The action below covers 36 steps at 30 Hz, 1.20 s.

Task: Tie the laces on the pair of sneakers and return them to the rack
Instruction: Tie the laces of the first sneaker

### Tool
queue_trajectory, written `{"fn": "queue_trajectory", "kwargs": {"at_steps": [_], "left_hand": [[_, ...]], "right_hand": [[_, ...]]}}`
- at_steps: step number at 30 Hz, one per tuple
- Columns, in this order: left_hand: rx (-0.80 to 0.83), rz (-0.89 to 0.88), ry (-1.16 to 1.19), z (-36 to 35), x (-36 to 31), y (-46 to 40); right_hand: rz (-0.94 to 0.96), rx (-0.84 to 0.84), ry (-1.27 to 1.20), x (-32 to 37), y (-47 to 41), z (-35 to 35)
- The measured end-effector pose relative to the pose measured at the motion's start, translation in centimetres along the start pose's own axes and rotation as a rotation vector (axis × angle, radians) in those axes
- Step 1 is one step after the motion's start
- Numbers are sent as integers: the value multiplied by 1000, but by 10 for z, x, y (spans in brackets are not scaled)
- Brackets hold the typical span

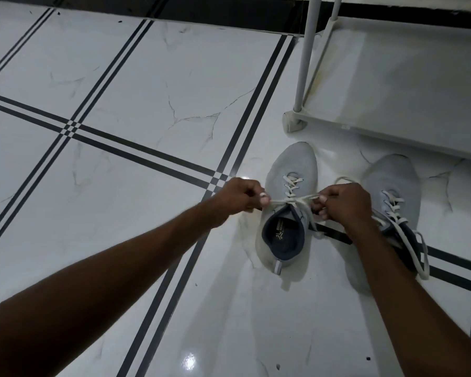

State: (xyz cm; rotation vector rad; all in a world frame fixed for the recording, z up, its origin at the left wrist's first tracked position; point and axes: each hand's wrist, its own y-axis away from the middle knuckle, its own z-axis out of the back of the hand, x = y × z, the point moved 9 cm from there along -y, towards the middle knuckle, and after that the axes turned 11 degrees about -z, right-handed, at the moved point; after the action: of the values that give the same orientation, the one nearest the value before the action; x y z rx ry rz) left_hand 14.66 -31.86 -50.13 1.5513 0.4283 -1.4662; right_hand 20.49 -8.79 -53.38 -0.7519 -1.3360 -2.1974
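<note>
**Both hands pulling laces tight on left sneaker**

Floor (136,77) was glossy white marble-look tile with dark triple-line borders. White shoe rack (397,85) stood at upper right, its bottom shelf bare, one post (306,58) rising from the near corner. Two grey knit sneakers sat on the floor just in front of the rack, toes toward it. Left sneaker (288,210) had a navy lining and a gold insole logo, the text too small to read. Right sneaker (392,194) was partly behind the right forearm, its white lace (408,240) loose and trailing to the floor. Left hand (235,197) was closed, pinching one end of the left sneaker's lace (297,201). Right hand (343,204) was closed, pinching the other end. Lace was stretched taut between them, crossed over the tongue.
</note>
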Motion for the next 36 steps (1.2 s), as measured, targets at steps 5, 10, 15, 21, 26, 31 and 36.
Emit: {"fn": "queue_trajectory", "kwargs": {"at_steps": [5, 10, 15, 21, 26, 31, 36], "left_hand": [[-1, 142, 204, 10, 24, 13], [-15, 115, 322, 5, 6, 0], [51, 146, 498, -16, -5, -10], [129, 247, 583, -34, 7, -6], [195, 192, 472, -26, 23, 2], [163, 205, 417, -22, 30, 6], [163, 259, 437, -20, 40, 8]], "right_hand": [[112, -108, 121, 12, 8, 5], [87, 11, -110, 23, 13, 12], [-97, 321, -478, 30, 17, -22], [-430, 891, -1000, 23, 22, -77], [-536, 794, -891, 9, 10, -79], [-529, 669, -706, 7, 3, -81], [-396, 583, -540, 8, -4, -82]]}}
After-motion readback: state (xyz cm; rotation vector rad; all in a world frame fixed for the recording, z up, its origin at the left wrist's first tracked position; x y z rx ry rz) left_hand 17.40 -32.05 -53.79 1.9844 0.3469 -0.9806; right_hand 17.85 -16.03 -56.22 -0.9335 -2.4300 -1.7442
